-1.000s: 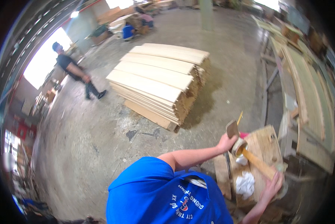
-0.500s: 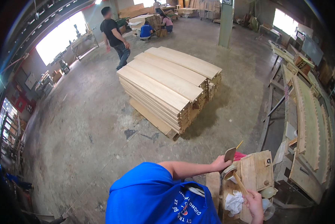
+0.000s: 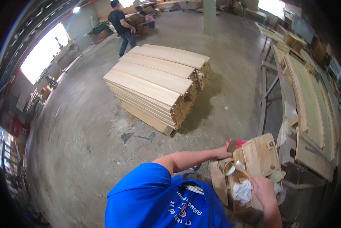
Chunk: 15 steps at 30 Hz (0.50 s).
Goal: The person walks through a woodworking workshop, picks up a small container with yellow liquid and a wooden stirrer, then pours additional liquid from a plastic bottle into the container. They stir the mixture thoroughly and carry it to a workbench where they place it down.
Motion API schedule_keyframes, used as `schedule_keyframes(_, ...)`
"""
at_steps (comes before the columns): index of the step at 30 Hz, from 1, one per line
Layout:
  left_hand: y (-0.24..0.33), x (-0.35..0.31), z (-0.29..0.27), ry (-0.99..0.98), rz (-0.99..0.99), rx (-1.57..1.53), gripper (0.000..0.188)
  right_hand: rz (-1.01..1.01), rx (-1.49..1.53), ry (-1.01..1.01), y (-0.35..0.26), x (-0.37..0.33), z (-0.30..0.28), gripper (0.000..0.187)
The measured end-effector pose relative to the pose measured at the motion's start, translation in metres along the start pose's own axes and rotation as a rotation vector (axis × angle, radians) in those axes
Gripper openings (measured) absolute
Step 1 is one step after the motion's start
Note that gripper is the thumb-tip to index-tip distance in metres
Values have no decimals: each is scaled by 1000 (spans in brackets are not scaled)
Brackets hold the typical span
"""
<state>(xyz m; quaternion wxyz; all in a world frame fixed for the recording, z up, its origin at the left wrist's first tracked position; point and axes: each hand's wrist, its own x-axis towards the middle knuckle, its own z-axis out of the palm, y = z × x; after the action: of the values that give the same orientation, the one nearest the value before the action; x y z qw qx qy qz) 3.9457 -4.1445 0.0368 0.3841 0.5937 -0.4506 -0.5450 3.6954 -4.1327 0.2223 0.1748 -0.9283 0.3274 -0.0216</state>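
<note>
My left hand (image 3: 223,152) is closed on a flat brown piece (image 3: 232,146), partly hidden by the fingers. Just below it is a small round cup (image 3: 229,169) with a pale inside; whether my fingers touch it I cannot tell. My right hand (image 3: 262,187) grips a tool with a pale wooden handle (image 3: 241,170), whose far end meets the cup's rim. Beneath both hands is a wooden box-like stand (image 3: 254,154). White crumpled cloth or paper (image 3: 242,191) lies on it beside my right hand, and something pink-red (image 3: 238,142) shows behind the left.
Ahead, a large stack of pale wooden boards (image 3: 151,76) rests on a low base on the concrete floor (image 3: 83,133). To the right runs a long bench (image 3: 311,106) with wooden pieces. A person in a black shirt (image 3: 119,24) stands beyond the stack; a green pillar (image 3: 209,17) rises behind.
The view has shifted, and the stack sits further left. Both hands have moved up in the picture; the flat brown piece has tilted down. The person in black has turned near the stack.
</note>
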Motion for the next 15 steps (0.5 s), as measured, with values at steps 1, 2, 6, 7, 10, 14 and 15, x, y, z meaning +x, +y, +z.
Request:
schedule_keyframes(1,9,7,-4,30,-82,133,38,72,10,-2,8,-3,7,16)
schedule_keyframes(2,10,10,-8,45,-164,208,38,142,31,-21,11,-7,15,17)
schedule_keyframes(6,-14,15,-14,230,53,223,38,511,658,-121,10,-2,33,21)
schedule_keyframes(7,-2,9,-5,235,20,196,29,610,770,-150,13,-6,40,22)
schedule_keyframes(10,6,3,-1,275,194,103,23,770,1120,-224,24,-8,48,23)
schedule_keyframes(14,8,2,7,271,361,119,19,948,1724,-192,30,-29,72,23)
schedule_keyframes(15,12,0,9,281,398,141,19,964,1866,-157,30,-34,83,24)
